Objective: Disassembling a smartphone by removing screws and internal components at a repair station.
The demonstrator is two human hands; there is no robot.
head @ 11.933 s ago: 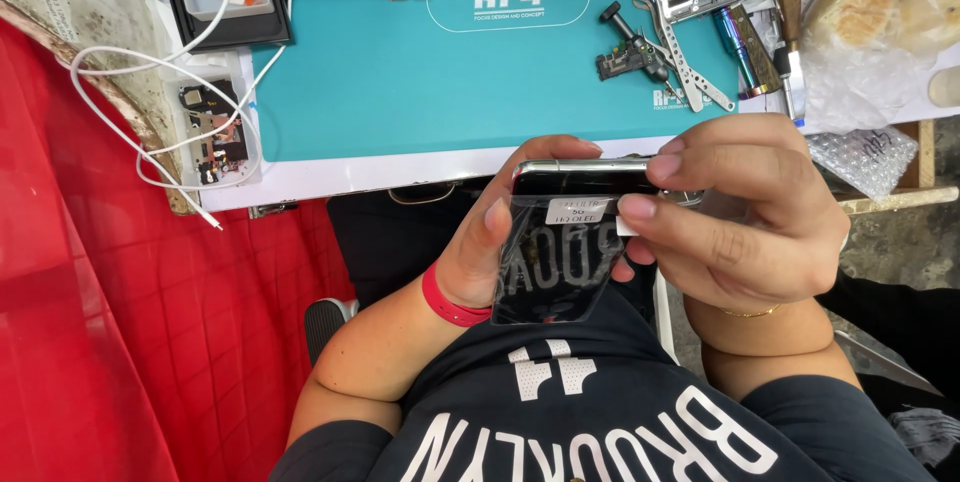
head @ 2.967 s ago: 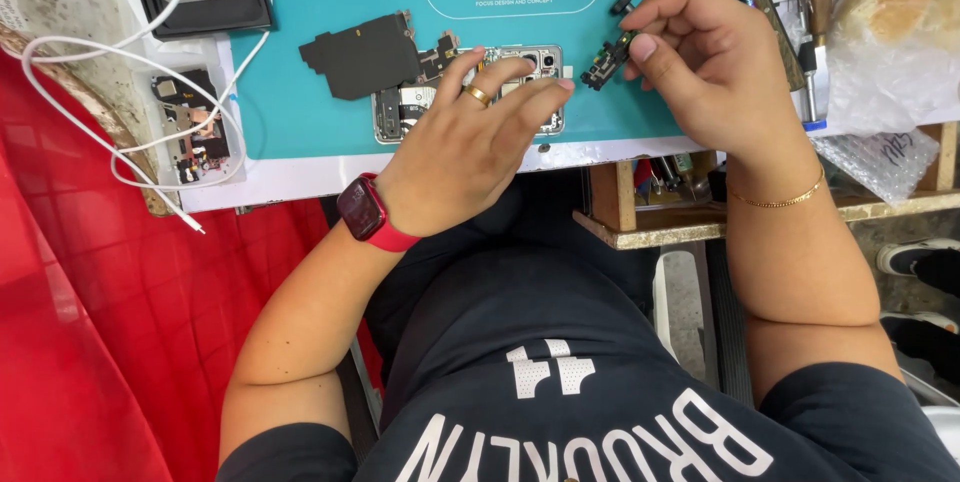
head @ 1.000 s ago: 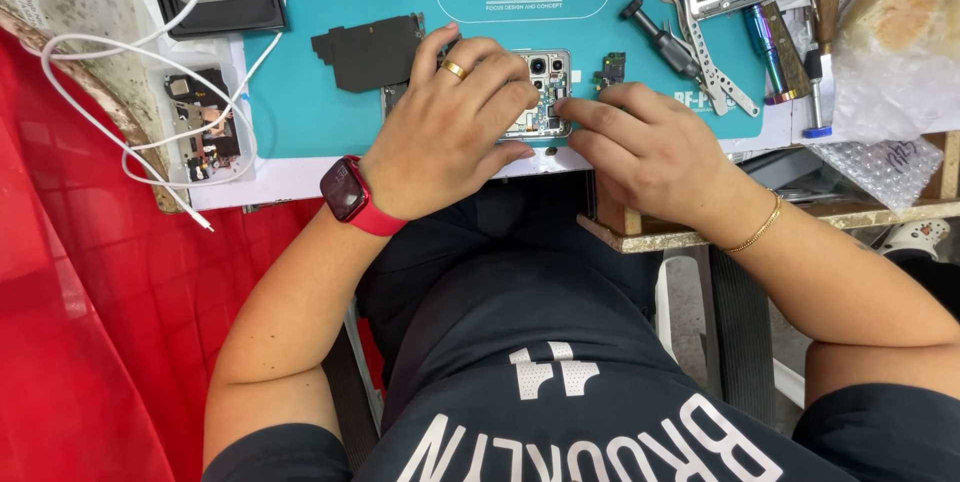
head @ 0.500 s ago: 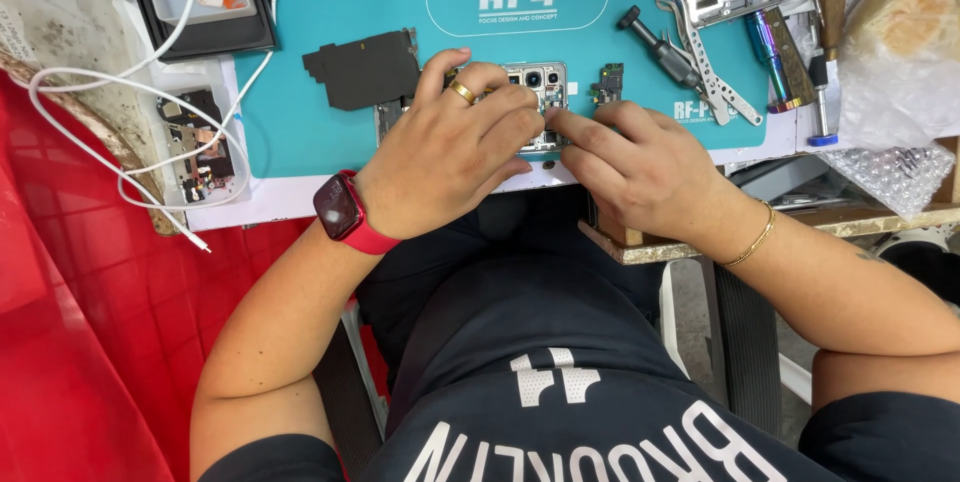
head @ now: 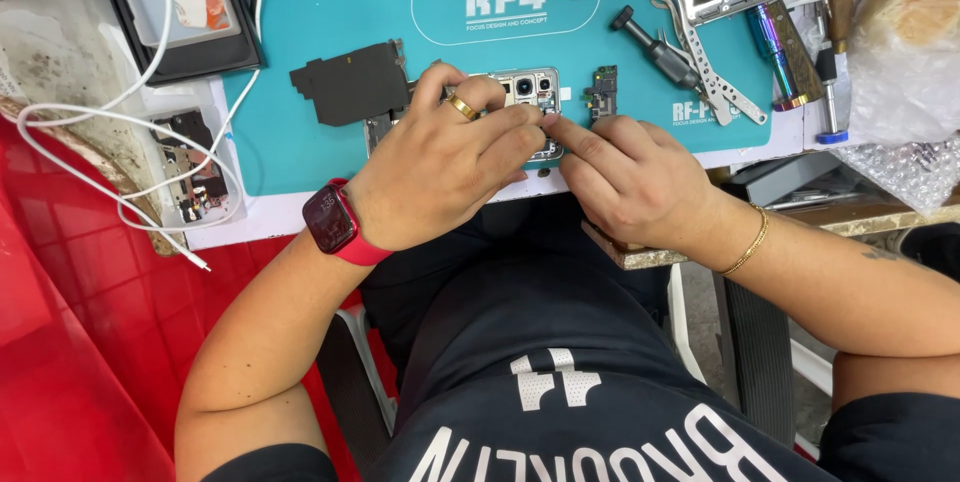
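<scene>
— Both hands have closed in on the opened phone on the teal mat; a moment ago the right hand was off by the tools.
— And now?
— Left hand lies over the phone's body, pinning it. Right fingertips press at its edge beside the camera block. Looks like fine work inside has begun.
— The black cover plate?
— Set aside, just left.
</scene>
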